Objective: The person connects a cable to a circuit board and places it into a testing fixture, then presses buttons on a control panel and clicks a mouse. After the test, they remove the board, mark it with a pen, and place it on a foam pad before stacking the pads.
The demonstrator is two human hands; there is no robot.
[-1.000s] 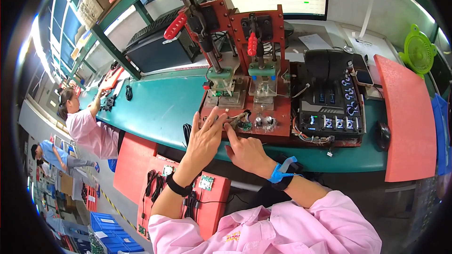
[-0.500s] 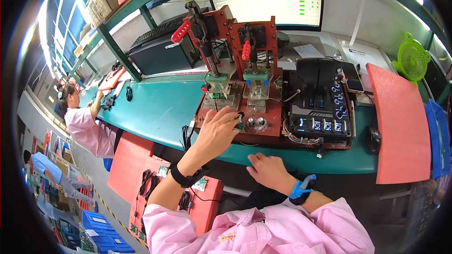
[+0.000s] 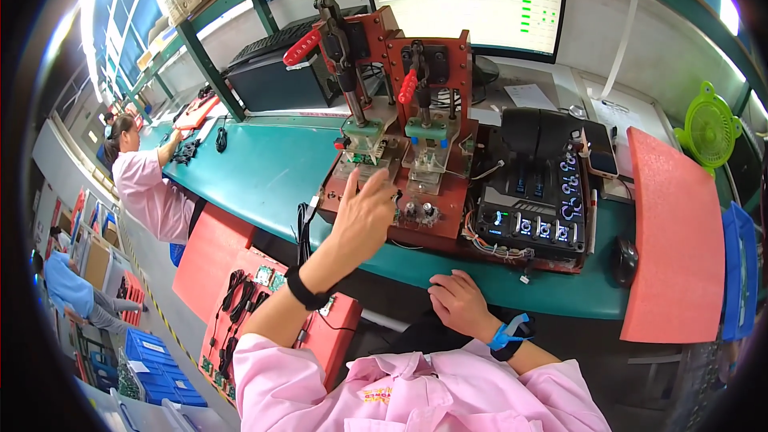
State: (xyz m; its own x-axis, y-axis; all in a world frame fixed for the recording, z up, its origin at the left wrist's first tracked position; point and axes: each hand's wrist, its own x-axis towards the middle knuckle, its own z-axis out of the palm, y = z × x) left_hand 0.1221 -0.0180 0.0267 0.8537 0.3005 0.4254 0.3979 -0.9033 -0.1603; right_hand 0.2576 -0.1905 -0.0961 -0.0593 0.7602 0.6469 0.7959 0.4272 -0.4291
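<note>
My left hand [image 3: 365, 214] hovers over the front left of a red test fixture [image 3: 444, 200], its fingers apart and nothing visible in them. Two toggle clamps rise from this fixture, each with a red handle: the left handle [image 3: 302, 48] sticks out sideways, and the right handle [image 3: 408, 86] hangs down. A green circuit board [image 3: 370, 158] sits under the left clamp, behind my fingers. Silver knobs [image 3: 428, 211] line the fixture's front, just right of my left hand. My right hand [image 3: 462, 304] rests at the green bench's front edge, fingers loosely bent, holding nothing I can see.
Right of the fixture stands a black control box [image 3: 532, 216] with lit digits, then a mouse [image 3: 624, 262] and a pink foam sheet [image 3: 676, 248]. A monitor [image 3: 480, 0] stands behind. Cables and boards lie on pink foam [image 3: 276, 260] at lower left. A co-worker [image 3: 148, 180] sits far left.
My left hand has drawn away from the fixture's front knobs toward the left, and its fingers have spread. My right hand stays by the bench edge. The whole view has shifted slightly.
</note>
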